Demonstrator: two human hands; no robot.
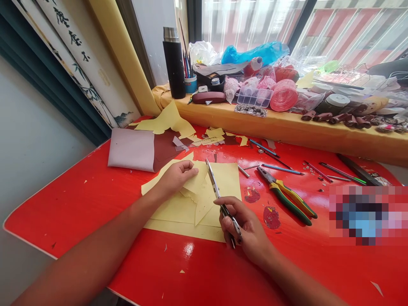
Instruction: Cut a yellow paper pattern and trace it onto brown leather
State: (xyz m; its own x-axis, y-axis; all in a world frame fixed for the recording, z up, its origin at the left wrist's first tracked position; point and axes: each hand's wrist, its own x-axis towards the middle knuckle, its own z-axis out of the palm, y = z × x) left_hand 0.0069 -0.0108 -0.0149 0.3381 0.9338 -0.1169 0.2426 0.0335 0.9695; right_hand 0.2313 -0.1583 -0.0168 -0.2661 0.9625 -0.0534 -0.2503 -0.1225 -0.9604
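My left hand (174,178) pinches a cut piece of yellow paper (195,183) between thumb and fingers. A pair of scissors (214,182) sits in my right hand (244,223), its blades pointing up and away from me along the right side of that piece. Whether the blades are apart cannot be made out. Beneath both hands lie larger yellow sheets (229,182), partly covered by the held piece. Pliers with green and yellow handles (288,197) rest on the table to the right of the scissors.
The red table (153,263) carries yellow scraps (168,121), a folded pale sheet (131,148) and several pencils and brushes (282,169). Along the windowsill stand a black thermos (174,68), a blue brush pot (191,84), a clear divided box (255,97) and plastic bags (255,53).
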